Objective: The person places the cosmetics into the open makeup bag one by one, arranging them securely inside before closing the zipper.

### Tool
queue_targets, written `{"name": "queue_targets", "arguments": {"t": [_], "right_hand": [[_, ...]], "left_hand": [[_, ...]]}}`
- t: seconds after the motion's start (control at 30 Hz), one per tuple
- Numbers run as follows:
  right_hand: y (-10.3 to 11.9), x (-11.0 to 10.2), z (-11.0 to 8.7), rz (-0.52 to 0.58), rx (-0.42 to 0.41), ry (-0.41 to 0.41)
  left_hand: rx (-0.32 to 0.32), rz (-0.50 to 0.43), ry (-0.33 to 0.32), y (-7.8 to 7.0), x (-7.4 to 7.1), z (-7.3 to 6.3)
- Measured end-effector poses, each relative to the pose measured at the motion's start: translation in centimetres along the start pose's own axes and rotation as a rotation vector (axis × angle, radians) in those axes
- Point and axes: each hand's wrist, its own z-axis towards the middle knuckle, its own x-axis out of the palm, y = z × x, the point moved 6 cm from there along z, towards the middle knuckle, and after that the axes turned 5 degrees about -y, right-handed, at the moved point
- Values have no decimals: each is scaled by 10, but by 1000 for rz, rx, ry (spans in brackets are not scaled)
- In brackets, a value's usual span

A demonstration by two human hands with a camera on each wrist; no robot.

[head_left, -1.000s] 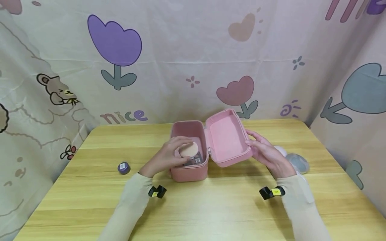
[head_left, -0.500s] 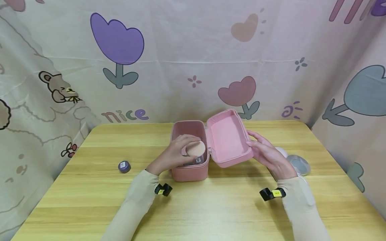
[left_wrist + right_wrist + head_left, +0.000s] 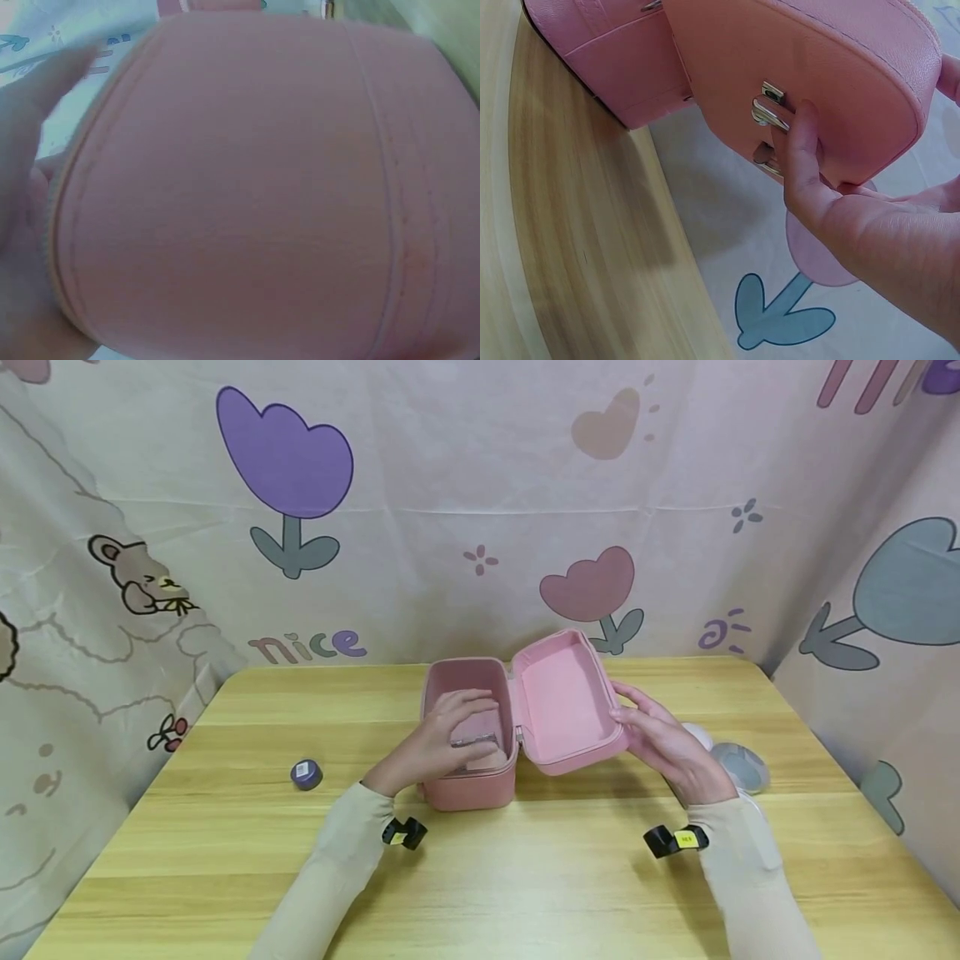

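A pink zip case stands on the table with its lid swung out to the right. My left hand is over the case's mouth, fingers spread and apart from the thumb. Below the thumb, a round beige item lies inside at the near end; its kind is unclear and the hand partly covers it. A dark, shiny-edged item beside it shows only in part. In the left wrist view the case's side wall fills most of the picture. My right hand grips the lid's outer edge, near a metal handle fitting.
A small dark purple round container with a white label sits on the table to the left. Behind my right wrist lie a grey rounded item and a white one. A patterned curtain hangs behind the table.
My left hand moved right with the round beige item, then let it go inside the case, where it now lies lower. My right hand has kept its hold on the lid.
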Motion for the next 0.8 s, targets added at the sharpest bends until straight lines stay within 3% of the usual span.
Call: {"name": "queue_targets", "arguments": {"t": [0.1,0.57,0.8], "right_hand": [[1,-1,0,-6,-2,-6],[0,-1,0,-16,-9,11],[-1,-2,1,-12,-8,23]], "left_hand": [[-26,-35,-4,0,-2,0],[-20,-30,-8,-2,-1,-3],[-46,-45,-72,-1,-10,-8]]}}
